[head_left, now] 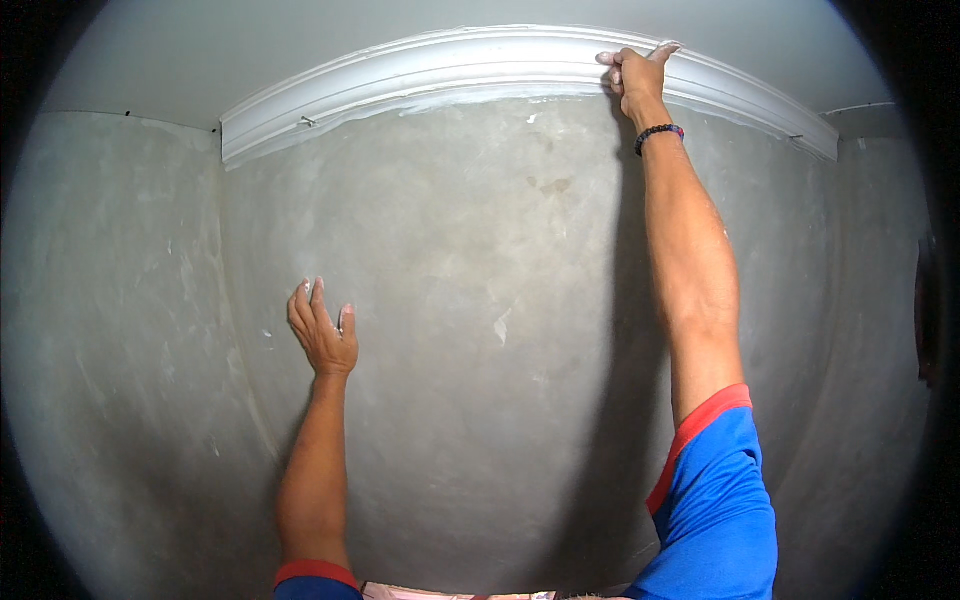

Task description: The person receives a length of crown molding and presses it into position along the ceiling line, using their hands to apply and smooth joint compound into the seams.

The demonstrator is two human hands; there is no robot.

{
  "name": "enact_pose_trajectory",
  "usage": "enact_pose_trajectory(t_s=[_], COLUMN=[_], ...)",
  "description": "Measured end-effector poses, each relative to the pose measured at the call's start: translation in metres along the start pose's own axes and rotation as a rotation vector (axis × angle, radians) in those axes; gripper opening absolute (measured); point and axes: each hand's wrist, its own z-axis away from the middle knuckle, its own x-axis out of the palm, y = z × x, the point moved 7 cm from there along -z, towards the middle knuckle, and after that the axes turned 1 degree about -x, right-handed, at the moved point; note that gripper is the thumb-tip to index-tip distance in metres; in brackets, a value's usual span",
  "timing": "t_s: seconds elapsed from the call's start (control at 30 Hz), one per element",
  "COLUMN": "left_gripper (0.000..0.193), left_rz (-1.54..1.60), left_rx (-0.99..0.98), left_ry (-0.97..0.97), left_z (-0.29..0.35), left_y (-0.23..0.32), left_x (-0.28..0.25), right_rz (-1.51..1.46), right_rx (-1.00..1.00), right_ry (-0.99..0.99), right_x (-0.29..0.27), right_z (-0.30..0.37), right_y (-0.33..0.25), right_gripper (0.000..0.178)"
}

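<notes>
High up, my right hand (640, 78) touches a white moulded cornice (450, 62) near its top edge. One digit stretches along the seam at the ceiling while others bend to the left across the moulding; white paste coats the tips, and I see no tool in it. My left hand (324, 335) is raised lower down in front of the grey wall (480, 300), fingers apart and tips whitened, holding nothing. Whether it touches the wall, I cannot tell. Wet-looking white filler (375, 110) lines the cornice's lower edge.
Overhead is a pale ceiling (300, 45). Side walls meet the grey wall at both corners. Small nails (309, 122) stick out near the cornice's left end and lower right edge. A dark object (926, 312) is on the far right. A pinkish item (450, 594) shows at the bottom.
</notes>
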Motion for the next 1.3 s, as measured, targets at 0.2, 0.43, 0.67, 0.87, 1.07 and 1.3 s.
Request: enact_pose_trajectory(t_s=[0.2, 0.43, 0.67, 0.87, 1.07, 1.3], left_gripper=[0.062, 0.062, 0.062, 0.064, 0.065, 0.064], left_rz=[0.01, 0.018, 0.017, 0.036, 0.041, 0.076], left_rx=[0.003, -0.005, 0.007, 0.023, 0.032, 0.012], left_ry=[-0.001, -0.004, -0.013, -0.002, -0.006, 0.001], left_z=[-0.003, -0.003, -0.005, -0.005, -0.005, -0.007], left_y=[-0.006, -0.007, -0.013, -0.013, -0.014, -0.02], left_x=[0.0, -0.002, 0.003, -0.001, -0.005, -0.01], right_rz=[0.877, 1.546, 0.656, 0.163, 0.166, 0.338], right_rx=[0.12, -0.087, 0.007, 0.139, 0.119, 0.08], right_ry=[0.092, -0.147, 0.112, -0.037, -0.043, -0.122], right_x=[0.006, -0.002, -0.044, -0.002, 0.098, 0.224], right_z=[-0.029, -0.011, -0.019, -0.027, 0.007, 0.058], right_y=[0.004, -0.012, -0.01, 0.01, 0.01, 0.028], right_gripper=[0.107, 0.064, 0.054, 0.011, 0.017, 0.098])
